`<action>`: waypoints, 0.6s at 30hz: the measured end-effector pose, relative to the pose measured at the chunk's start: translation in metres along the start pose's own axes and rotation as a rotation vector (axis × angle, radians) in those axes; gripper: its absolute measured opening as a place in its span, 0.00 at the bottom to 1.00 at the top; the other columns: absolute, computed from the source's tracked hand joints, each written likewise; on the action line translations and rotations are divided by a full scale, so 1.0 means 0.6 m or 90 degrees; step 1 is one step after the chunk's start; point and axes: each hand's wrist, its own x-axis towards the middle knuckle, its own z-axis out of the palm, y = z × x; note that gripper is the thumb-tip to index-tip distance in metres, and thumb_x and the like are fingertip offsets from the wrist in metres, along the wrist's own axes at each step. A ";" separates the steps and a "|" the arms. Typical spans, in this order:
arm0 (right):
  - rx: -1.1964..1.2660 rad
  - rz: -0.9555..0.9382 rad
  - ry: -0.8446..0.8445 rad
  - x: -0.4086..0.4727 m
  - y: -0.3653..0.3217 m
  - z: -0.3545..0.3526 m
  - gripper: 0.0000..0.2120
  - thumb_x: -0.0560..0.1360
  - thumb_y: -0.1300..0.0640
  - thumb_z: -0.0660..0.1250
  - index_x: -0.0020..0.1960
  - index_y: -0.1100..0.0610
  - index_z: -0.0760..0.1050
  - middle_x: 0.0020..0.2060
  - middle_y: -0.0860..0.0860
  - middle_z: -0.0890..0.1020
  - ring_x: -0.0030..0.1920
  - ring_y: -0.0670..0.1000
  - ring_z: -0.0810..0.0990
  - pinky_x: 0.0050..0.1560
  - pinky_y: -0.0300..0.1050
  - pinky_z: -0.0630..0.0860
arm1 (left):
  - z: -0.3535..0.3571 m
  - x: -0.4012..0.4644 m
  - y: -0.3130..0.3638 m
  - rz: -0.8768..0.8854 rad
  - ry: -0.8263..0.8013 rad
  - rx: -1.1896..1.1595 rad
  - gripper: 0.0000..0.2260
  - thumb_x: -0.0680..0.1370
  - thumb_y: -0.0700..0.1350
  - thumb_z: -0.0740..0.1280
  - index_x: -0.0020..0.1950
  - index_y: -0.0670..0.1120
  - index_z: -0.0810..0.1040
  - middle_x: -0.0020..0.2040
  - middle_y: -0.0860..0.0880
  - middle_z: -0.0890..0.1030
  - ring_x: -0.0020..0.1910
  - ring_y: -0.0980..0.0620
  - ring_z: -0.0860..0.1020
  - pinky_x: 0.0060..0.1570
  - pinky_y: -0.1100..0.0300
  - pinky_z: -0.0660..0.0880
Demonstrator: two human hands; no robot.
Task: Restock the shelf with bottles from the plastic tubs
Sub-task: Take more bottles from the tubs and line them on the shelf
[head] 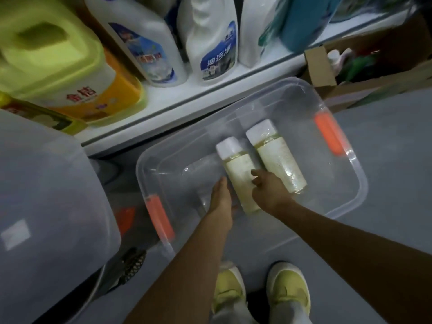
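**A:** Entry, tub stage. Where do the bottles lie?

**B:** Two cream-labelled cylindrical bottles with white caps lie flat on the floor of the clear plastic tub with orange handle clips point(357, 181). The nearer bottle point(238, 174) lies between my two hands; the farther bottle point(277, 157) lies just beside it, to my right. Both long axes run roughly parallel, caps pointing away from me toward the white shelf point(187, 101), bases toward me.

**A:** State of each grip?

**B:** My left hand point(221, 195) lies along the left flank of the nearer bottle, fingers mostly straight, touching or nearly so; I cannot tell whether it has closed. My right hand point(266, 190) comes over from the right, fingers reaching onto the bottle's body at mid-length. That grip reads as loose and narrowing, not yet wrapped. Nothing is lifted.

**A:** Which hand is better placed?

**B:** Judgement: both bracket the nearer bottle, across its long axis, so a two-sided clasp at mid-body suits. The right hand is also the closer one to the farther bottle.

**A:** Destination?

**B:** The shelf stands just beyond the tub's far rim, holding white detergent bottles with blue labels point(210, 43) and a yellow-green jug point(58, 61).
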 end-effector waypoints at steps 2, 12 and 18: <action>0.018 -0.005 0.019 0.013 0.010 0.001 0.24 0.71 0.66 0.64 0.67 0.58 0.71 0.60 0.57 0.77 0.62 0.58 0.76 0.62 0.50 0.73 | 0.002 0.016 -0.001 -0.003 -0.004 -0.026 0.20 0.83 0.59 0.54 0.61 0.46 0.77 0.53 0.46 0.81 0.44 0.49 0.78 0.43 0.55 0.76; 0.053 0.034 -0.146 0.078 0.010 0.055 0.26 0.68 0.55 0.77 0.62 0.59 0.72 0.54 0.54 0.80 0.53 0.52 0.79 0.51 0.46 0.77 | -0.019 0.081 -0.009 -0.063 -0.035 -0.044 0.26 0.80 0.67 0.53 0.54 0.49 0.80 0.51 0.45 0.84 0.51 0.44 0.81 0.46 0.51 0.78; 0.129 0.057 -0.178 0.074 0.016 0.053 0.28 0.67 0.57 0.78 0.64 0.58 0.71 0.56 0.54 0.80 0.55 0.54 0.79 0.56 0.51 0.78 | -0.019 0.066 -0.010 -0.074 -0.046 -0.076 0.30 0.78 0.70 0.53 0.60 0.48 0.81 0.51 0.46 0.84 0.49 0.45 0.82 0.54 0.47 0.78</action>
